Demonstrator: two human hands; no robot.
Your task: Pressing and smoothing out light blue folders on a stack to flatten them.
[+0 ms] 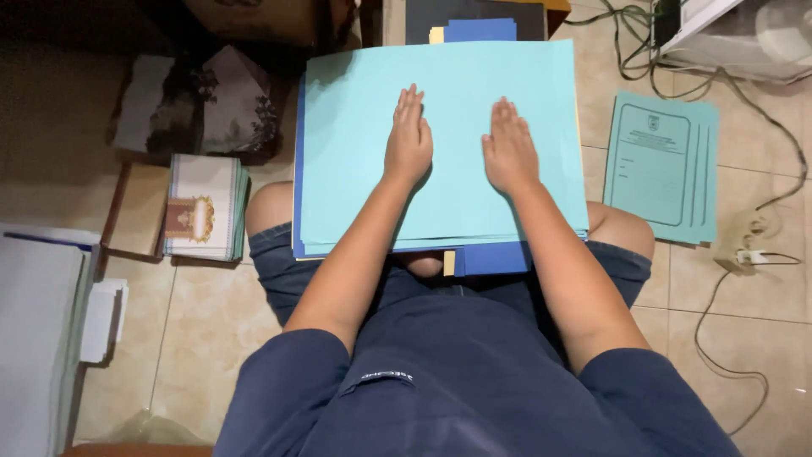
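On the light-blue sheet (355, 110), left hand (408, 140) and right hand (510, 152) lie flat.

At the right of the frame a stack of green printed folders (661, 167) lies on the beige floor tiles (211, 330). Cables (744, 110) trail from the upper right down to a white power strip (748, 254). At the left lies a stack of ornate bordered sheets (203, 207), above it dark patterned papers (203, 106). White paper stacks (38, 330) fill the lower left.
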